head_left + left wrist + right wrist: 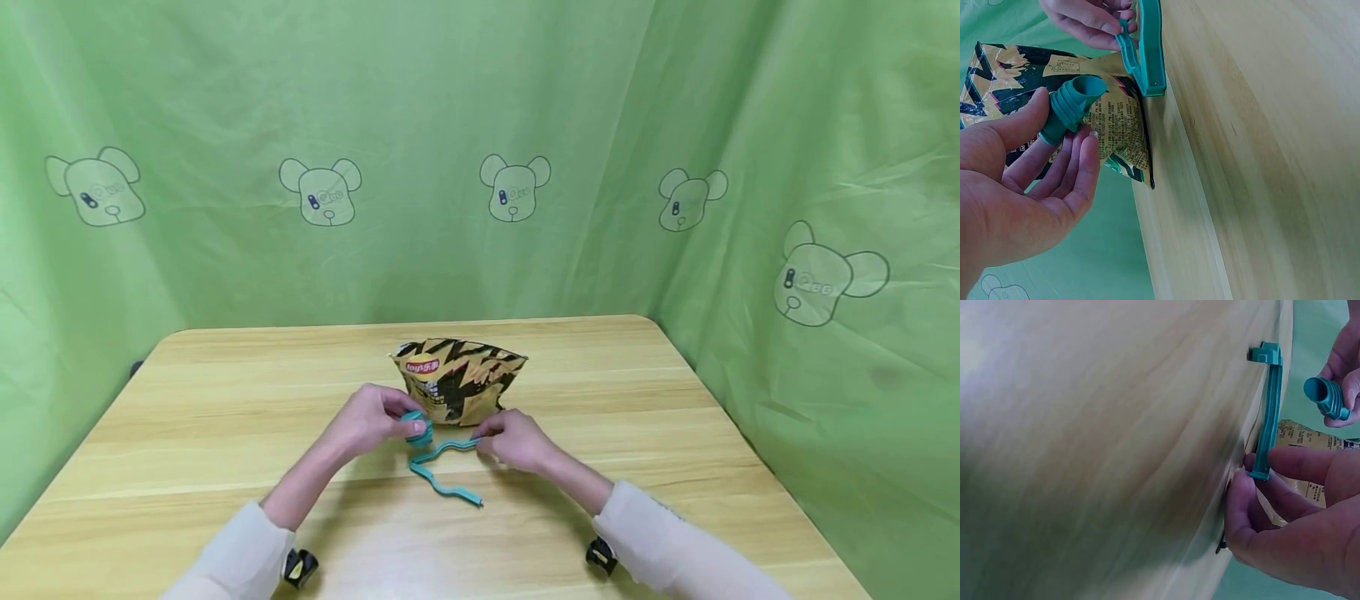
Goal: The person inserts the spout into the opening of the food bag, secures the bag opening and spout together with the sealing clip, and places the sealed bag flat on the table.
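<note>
A teal, hollow, ribbed plastic cap-like piece (1077, 107) is pinched between the thumb and fingers of my left hand (373, 421). My right hand (517, 442) pinches one end of a long teal bag clip (446, 490). The clip is unfolded, with its two arms spread in a V just above or on the table; I cannot tell which. Right behind both hands stands a gold-and-black Lay's chip bag (459, 379), narrower at the bottom than at the top. In the right wrist view the clip's arm (1267, 419) runs upward from the fingertips.
The wooden table (225, 450) extends around the hands, with rounded far corners. A green curtain (450, 83) printed with bear heads encloses its back and sides. Small black devices (300, 568) sit under the wrists. A dark object (137, 367) shows at the left table edge.
</note>
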Demonstrator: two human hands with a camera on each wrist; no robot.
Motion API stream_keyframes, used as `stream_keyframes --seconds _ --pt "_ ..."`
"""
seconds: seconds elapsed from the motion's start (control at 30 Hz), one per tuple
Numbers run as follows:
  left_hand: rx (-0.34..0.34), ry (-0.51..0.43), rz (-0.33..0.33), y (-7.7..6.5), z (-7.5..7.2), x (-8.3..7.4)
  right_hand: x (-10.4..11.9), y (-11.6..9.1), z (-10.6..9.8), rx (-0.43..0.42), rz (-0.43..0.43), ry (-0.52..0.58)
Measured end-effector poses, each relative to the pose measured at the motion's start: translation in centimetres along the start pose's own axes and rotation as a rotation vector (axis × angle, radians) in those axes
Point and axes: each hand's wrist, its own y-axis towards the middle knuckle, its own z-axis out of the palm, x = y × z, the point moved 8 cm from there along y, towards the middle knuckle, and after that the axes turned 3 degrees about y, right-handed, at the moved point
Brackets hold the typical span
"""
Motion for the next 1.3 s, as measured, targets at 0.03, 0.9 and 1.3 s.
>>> stream_keyframes --seconds 0.03,0.9,1.3 --pt "-0.002 0.0 -0.001 0.0 -0.1 0.0 0.1 0.0 -0.1 -0.005 -0.005 -0.016" --pt "-0.035 -0.057 -0.011 0.0 -1.8 0.0 4.1 -0.5 -2.4 -0.025 -0.087 -0.053" --pt "-0.034 -0.076 0.018 -0.1 -2.4 -0.4 11.8 -2.6 -5.7 -0.113 -0.294 -0.132"
